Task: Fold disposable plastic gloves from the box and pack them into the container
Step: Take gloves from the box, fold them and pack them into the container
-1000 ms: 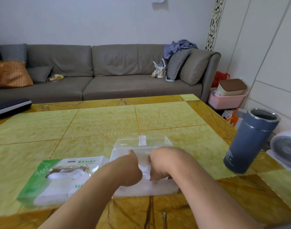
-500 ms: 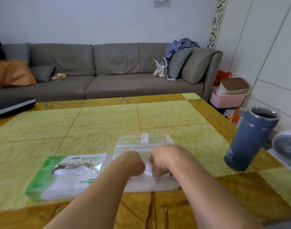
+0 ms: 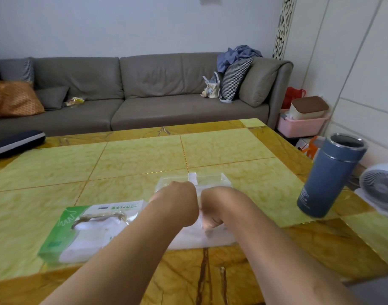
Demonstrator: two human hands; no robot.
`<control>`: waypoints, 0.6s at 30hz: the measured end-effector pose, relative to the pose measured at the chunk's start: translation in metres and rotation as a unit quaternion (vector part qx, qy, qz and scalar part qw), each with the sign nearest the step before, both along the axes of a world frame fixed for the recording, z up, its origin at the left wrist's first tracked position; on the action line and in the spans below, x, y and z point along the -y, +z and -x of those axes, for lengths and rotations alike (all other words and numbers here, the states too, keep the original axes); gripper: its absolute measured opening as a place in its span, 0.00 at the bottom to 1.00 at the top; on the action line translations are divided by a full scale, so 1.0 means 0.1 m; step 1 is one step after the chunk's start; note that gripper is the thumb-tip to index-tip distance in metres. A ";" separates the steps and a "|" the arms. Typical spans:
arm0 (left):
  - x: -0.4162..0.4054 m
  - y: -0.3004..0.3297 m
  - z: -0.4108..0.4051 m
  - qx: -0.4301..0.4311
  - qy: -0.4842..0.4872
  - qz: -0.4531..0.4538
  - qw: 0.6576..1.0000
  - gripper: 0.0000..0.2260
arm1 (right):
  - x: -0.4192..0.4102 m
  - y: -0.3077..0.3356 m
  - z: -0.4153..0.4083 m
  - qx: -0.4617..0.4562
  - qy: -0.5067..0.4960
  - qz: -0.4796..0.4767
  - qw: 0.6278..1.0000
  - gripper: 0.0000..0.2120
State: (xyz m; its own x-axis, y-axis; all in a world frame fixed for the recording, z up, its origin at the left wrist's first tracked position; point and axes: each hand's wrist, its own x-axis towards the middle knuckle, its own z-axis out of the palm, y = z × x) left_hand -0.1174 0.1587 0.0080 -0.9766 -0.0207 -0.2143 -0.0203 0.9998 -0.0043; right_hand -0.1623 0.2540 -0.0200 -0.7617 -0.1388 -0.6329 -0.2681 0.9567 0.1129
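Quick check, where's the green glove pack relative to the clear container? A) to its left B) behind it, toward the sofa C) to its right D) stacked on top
A: the glove pack lies flat on the table left of the clear container, over which both hands are working.

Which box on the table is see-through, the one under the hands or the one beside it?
The clear container under both hands; the glove box left of it is green and white.
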 end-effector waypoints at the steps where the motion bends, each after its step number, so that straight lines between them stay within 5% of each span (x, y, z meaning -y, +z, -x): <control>1: -0.02 -0.06 0.04 0.027 0.005 0.004 1.000 0.09 | 0.00 -0.02 0.03 0.002 -0.001 -0.004 1.000 0.27; 10: 0.10 -0.34 0.17 0.114 0.018 -0.032 0.993 0.14 | 0.00 -0.16 0.17 -0.007 -0.038 0.052 0.998 0.34; 18: 0.17 -0.39 0.07 0.063 0.044 -0.082 0.994 0.10 | -0.24 0.03 -0.10 -0.140 -0.030 0.181 0.973 0.20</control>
